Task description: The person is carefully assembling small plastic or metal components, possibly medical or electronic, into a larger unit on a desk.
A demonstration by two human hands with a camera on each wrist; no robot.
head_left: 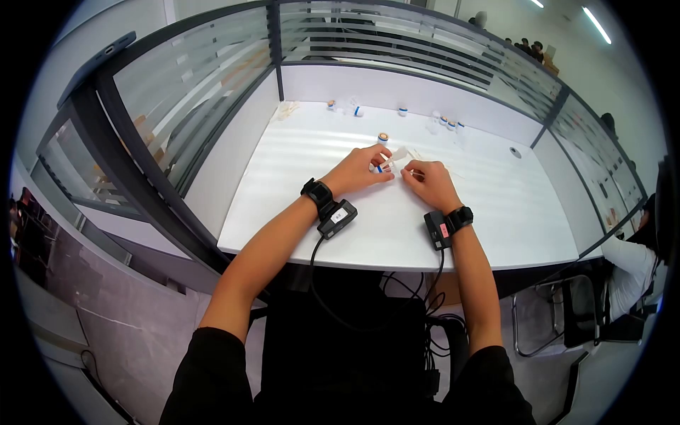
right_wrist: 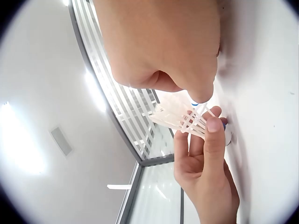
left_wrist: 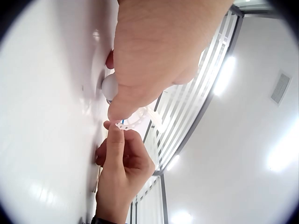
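A white shuttlecock [head_left: 400, 154] with a slatted skirt [right_wrist: 180, 116] is between the two hands, just above the table. My left hand [head_left: 358, 172] grips it near its blue-banded end, thumb across the slats; in the right wrist view that hand [right_wrist: 210, 172] is seen from the front. My right hand [head_left: 432, 185] has thumb and forefinger together at the shuttlecock's near side, pinching a part of it; the left wrist view shows this hand [left_wrist: 119, 172] at the skirt's edge [left_wrist: 133, 123]. Beyond the left fingers stands a small item with an orange top [head_left: 383, 137].
Small blue-banded pieces [head_left: 402, 111] stand along the back of the white table [head_left: 283, 205], others [head_left: 448, 123] further right. Loose white pieces [head_left: 286, 110] lie at the back left. Partitions enclose the table. A person [head_left: 630, 262] sits at the right. Cables hang from both wrist cameras.
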